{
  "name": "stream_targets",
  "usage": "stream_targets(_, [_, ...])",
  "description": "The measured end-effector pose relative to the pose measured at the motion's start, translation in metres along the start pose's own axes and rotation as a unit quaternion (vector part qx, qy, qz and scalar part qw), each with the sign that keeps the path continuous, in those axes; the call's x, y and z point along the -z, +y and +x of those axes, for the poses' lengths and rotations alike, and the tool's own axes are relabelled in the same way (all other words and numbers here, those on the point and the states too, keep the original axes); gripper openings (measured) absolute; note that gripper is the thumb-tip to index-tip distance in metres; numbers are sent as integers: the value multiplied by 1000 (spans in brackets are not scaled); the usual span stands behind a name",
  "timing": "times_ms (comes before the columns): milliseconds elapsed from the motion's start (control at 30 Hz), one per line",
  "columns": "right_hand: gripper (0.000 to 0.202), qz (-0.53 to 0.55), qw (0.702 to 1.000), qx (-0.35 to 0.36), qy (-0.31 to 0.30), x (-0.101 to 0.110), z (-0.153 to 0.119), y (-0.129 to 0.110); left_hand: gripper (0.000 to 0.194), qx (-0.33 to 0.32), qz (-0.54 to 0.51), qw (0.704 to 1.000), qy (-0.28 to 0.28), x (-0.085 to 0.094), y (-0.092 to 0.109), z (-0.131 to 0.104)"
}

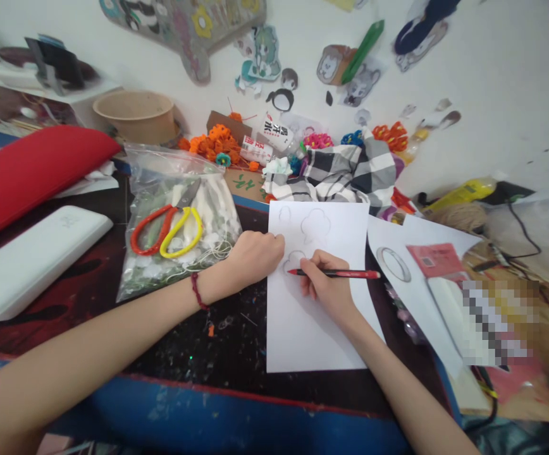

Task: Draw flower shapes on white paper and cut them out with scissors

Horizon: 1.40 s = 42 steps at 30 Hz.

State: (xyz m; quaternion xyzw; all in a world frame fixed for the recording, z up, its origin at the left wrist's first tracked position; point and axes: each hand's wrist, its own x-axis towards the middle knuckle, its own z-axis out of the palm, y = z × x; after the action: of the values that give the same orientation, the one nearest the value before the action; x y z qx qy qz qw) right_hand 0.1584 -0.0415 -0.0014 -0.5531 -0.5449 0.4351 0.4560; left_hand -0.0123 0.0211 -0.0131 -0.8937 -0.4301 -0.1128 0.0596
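Note:
A white sheet of paper (317, 335) lies on the dark desk mat, with faint pencil outlines of rounded, cloud-like shapes on its upper half. My right hand (326, 284) holds a red and black pencil (350, 274), its tip touching the paper at the lower outline. My left hand (258, 253) rests closed on the paper's left edge, a dark red braided bracelet (198, 292) round the wrist. Whether anything is inside its curled fingers is hidden. Left of it, scissors (172, 227) with one red and one yellow handle lie on a clear plastic bag (135, 265).
At left are a white power bank (47, 259) and a red case (42, 167). Behind stand a tan bowl (135, 109), orange craft flowers (215, 144) and checked cloth (350, 170). More papers (419, 297) and a tape roll (394, 264) lie at right.

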Motion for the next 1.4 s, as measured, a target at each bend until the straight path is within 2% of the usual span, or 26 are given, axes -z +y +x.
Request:
stream_targets(300, [34,-14,1000,8,-1,-2,0,-2,21,3,-4,1000,-3,2,0,0])
stream_targets(633, [34,0,1000,-30,1,2,0,-1,23,1,-4,1000,-3,2,1,0])
stream_targets(833, [35,-4,1000,-13,-19,0,-1,-2,20,2,-6,1000,-7,2,0,1])
stream_targets(967, [34,-16,1000,3,-8,-2,0,-4,21,1,-6,1000,-8,3,0,0])
stream_targets(1400, [35,-7,1000,-26,16,1,-2,0,23,4,-2,1000,1,2,1,0])
